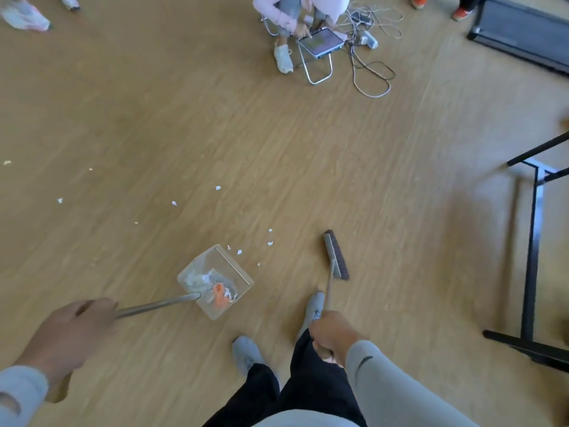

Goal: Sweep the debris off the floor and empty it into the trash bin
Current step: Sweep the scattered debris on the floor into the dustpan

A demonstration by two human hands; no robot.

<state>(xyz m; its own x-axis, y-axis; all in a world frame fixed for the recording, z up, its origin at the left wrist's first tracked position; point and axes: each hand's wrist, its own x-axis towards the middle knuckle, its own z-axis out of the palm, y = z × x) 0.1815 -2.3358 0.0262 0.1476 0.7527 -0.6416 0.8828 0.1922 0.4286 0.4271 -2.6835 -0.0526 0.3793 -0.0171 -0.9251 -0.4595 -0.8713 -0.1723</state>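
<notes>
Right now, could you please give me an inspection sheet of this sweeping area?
Surface: wood-look floor, scraps scattered ahead of the dustpan.
Job's things: clear dustpan holding debris, its mouth facing the scraps; broom head down to its right; no bin seen.
Clutter: plastic bag far left.
Grippers: left hand grips the dustpan handle; right hand grips the broom handle.
Cables: tangle by the stool.
Surroundings: seated person at a tablet; black frame right.

Looks like some open workroom or lab space – bare wood-look floor [277,143], a tangle of cables [369,57] by a folding stool [317,66] carrying a tablet [320,41], black metal frame legs [531,257] at the side.
</notes>
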